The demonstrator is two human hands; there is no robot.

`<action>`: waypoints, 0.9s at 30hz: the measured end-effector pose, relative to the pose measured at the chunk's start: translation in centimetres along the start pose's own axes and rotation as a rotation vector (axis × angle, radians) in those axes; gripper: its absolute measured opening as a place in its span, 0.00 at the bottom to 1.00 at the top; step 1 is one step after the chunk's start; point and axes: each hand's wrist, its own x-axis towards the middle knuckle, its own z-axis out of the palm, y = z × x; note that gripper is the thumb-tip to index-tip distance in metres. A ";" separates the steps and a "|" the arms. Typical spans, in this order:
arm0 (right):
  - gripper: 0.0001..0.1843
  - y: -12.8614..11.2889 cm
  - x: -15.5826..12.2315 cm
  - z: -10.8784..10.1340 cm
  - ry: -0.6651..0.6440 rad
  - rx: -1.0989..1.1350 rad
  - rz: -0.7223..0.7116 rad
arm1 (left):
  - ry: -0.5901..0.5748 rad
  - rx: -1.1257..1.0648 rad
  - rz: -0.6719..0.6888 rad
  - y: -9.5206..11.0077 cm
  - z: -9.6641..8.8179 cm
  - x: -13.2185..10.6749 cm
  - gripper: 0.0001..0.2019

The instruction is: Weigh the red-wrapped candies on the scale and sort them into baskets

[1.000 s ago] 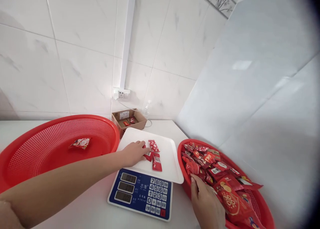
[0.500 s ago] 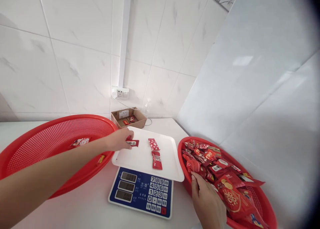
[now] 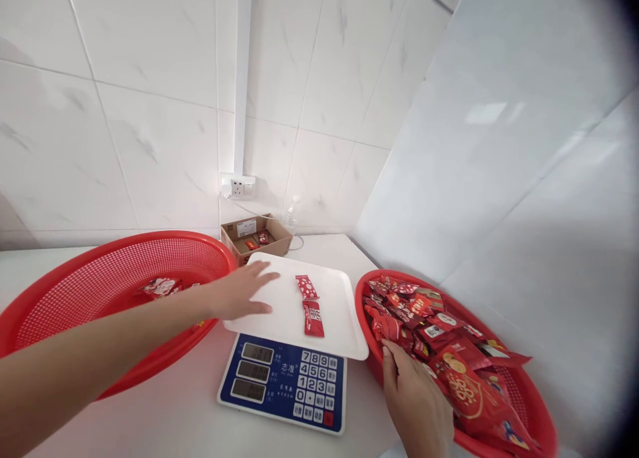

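Observation:
My left hand [image 3: 239, 293] hovers open, fingers spread, over the left edge of the white scale tray [image 3: 279, 318], holding nothing. Two red candy packets [image 3: 309, 305] lie on the tray to its right. The tray sits on a blue electronic scale [image 3: 284, 383]. My right hand [image 3: 417, 401] rests on the near rim of the right red basket [image 3: 544, 418], which is full of red packets [image 3: 439, 338]; its fingers curl among them and what they hold is hidden.
A large red mesh basket [image 3: 74, 298] at left holds a few packets [image 3: 160, 286]. A small cardboard box [image 3: 257, 237] with packets and a clear bottle [image 3: 292, 215] stand at the back by a wall socket [image 3: 239, 188]. White tiled walls close in behind and right.
My left hand picked one packet off the tray, carried it left toward the left basket, and is now open and empty. Two packets remain on the tray. The right hand barely moved.

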 end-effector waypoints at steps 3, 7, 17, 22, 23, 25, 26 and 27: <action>0.23 0.0 0.0 -0.1 -0.016 -0.008 -0.004 | -0.110 0.002 0.141 3.8 2.0 3.2 0.42; 0.24 -0.1 0.0 -0.3 -0.016 -0.023 -0.018 | -0.122 0.051 0.160 6.2 4.0 6.6 0.47; 0.23 0.1 -0.1 0.2 0.015 -0.028 -0.033 | 0.038 0.136 0.069 6.0 4.7 7.1 0.18; 0.24 0.1 -0.1 0.0 -0.003 -0.021 -0.019 | 0.143 0.120 0.006 3.6 2.8 5.9 0.16; 0.24 0.0 -0.1 -0.1 -0.018 -0.022 -0.016 | 0.173 0.116 -0.016 3.0 2.1 5.2 0.17; 0.24 -0.1 -0.1 -0.4 -0.036 -0.017 -0.012 | 0.243 0.110 -0.071 1.8 0.5 3.6 0.22; 0.25 -0.2 -0.1 -0.5 -0.037 -0.011 -0.010 | 0.276 0.108 -0.105 1.1 -0.3 2.6 0.24; 0.25 -0.3 -0.1 -0.6 -0.032 -0.007 -0.007 | 0.307 0.108 -0.141 0.4 -1.1 1.5 0.26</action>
